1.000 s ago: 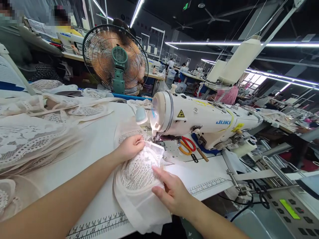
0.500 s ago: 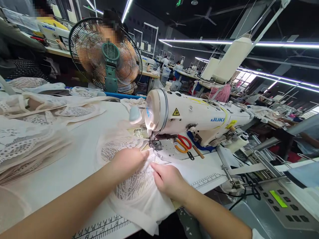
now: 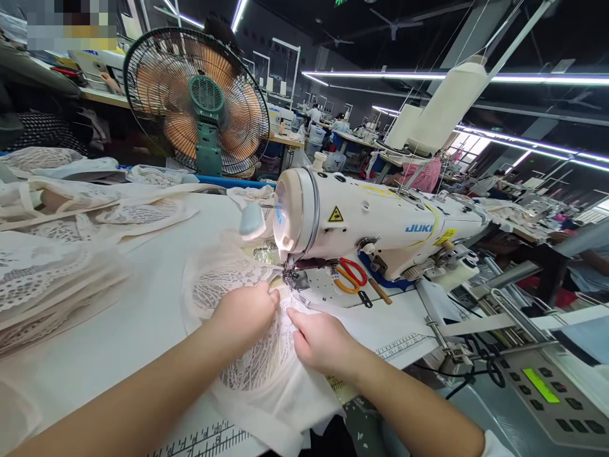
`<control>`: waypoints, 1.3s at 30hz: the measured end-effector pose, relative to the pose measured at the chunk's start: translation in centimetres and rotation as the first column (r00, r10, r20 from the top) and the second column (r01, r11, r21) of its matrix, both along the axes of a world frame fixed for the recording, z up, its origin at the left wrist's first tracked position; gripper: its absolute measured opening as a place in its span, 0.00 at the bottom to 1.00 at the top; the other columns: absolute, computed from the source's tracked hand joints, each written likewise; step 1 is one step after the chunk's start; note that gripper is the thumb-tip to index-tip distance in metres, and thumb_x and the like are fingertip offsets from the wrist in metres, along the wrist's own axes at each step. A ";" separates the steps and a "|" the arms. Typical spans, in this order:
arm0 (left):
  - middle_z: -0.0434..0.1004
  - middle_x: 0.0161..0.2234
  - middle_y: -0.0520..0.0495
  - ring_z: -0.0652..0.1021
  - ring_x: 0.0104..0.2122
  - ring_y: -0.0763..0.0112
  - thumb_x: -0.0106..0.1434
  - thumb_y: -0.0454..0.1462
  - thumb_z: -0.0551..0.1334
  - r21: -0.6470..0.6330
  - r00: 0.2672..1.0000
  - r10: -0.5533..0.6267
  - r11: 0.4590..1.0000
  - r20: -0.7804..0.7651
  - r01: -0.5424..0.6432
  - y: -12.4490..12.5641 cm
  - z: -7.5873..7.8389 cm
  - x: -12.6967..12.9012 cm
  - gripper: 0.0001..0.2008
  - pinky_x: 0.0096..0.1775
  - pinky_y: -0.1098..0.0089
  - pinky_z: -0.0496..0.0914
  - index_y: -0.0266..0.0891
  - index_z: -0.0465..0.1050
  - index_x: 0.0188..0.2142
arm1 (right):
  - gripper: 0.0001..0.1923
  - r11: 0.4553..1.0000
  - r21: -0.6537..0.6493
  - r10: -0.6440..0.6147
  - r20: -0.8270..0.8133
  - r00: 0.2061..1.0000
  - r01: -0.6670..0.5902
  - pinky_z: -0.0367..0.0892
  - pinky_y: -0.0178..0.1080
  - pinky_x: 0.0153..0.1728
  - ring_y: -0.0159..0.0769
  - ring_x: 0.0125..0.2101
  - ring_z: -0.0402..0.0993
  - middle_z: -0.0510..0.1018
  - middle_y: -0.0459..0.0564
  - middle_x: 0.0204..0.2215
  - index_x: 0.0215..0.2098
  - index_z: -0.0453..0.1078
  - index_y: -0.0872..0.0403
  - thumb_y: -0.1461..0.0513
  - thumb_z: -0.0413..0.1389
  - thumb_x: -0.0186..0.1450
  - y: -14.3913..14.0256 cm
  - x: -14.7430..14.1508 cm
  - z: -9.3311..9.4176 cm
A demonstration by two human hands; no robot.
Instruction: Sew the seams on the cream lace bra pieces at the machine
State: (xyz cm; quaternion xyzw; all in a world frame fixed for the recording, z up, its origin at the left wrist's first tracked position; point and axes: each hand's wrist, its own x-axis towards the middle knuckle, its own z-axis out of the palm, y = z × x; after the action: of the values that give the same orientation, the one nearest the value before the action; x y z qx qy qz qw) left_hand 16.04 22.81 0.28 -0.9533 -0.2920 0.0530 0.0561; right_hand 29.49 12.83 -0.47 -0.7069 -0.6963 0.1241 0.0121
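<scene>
A white lace bra (image 3: pixel 254 365) lies across the table below the needle area of a white JUKI sewing machine (image 3: pixel 375 212). My left hand (image 3: pixel 247 315) is closed on the lace just in front of the presser foot (image 3: pixel 291 278), thumb and finger pinching it. Close by on the right, my right hand (image 3: pixel 323 339) pinches the same bra, its index finger stretched toward the seam. One lace cup spreads left of my left hand; the other runs down between my wrists, and its lower band hangs at the table's front edge.
Scissors with red and orange handles (image 3: pixel 351 276) lie on the machine bed. Stacked lace pieces (image 3: pixel 57 285) fill the table's left side. A large fan (image 3: pixel 204 101) stands behind. A control panel (image 3: pixel 547 387) is at lower right, and a thread cone (image 3: pixel 447 105) rises above.
My left hand has shifted slightly left and down, so the gap between my hands is a little wider. The right hand stays nearly in place. The camera view has tilted slightly.
</scene>
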 end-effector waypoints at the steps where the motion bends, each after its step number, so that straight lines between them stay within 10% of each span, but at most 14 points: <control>1: 0.74 0.34 0.37 0.74 0.23 0.62 0.55 0.28 0.53 0.023 1.000 -0.024 0.999 0.007 0.024 0.0 -0.1 0.0 0.13 0.19 0.67 0.61 0.34 0.75 0.35 | 0.27 1.000 0.005 0.003 0.000 1.000 -0.003 0.63 0.37 0.27 0.42 0.33 0.76 0.81 0.53 0.32 0.59 0.63 0.58 0.65 0.46 0.62 0.0 0.0 0.0; 7: 0.74 0.45 0.34 0.74 0.42 0.53 0.56 0.28 0.55 0.062 0.934 -0.319 0.948 0.161 0.313 0.9 -1.9 -0.1 0.10 0.44 0.54 0.69 0.33 0.76 0.28 | 0.26 1.000 0.018 0.007 -0.040 0.999 -0.006 0.65 0.37 0.30 0.41 0.35 0.76 0.81 0.53 0.34 0.58 0.64 0.58 0.65 0.46 0.62 -0.1 0.4 -0.2; 12: 0.74 0.42 0.34 0.75 0.39 0.55 0.64 0.31 0.49 0.015 0.935 -0.253 0.966 0.250 0.258 1.3 -2.4 0.1 0.17 0.38 0.57 0.72 0.28 0.71 0.48 | 0.27 0.999 0.046 0.011 -0.066 0.998 -0.008 0.65 0.36 0.31 0.41 0.35 0.76 0.81 0.53 0.34 0.59 0.64 0.58 0.65 0.45 0.62 -0.2 0.6 -0.6; 39: 0.74 0.38 0.38 0.75 0.37 0.56 0.65 0.36 0.52 0.047 0.919 -0.182 0.983 0.350 0.177 1.1 -2.1 0.9 0.13 0.41 0.57 0.70 0.33 0.74 0.40 | 0.27 0.996 -0.068 -0.064 -0.101 0.993 0.057 0.66 0.40 0.40 0.46 0.44 0.73 0.77 0.58 0.46 0.60 0.61 0.58 0.63 0.43 0.63 0.8 1.5 0.2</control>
State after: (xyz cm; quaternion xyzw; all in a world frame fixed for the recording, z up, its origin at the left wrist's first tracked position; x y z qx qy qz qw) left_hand 16.95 23.94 -1.80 -0.9697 -0.2089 -0.1261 0.0144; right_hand 31.00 13.65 -0.27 -0.7203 -0.6686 0.1826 0.0287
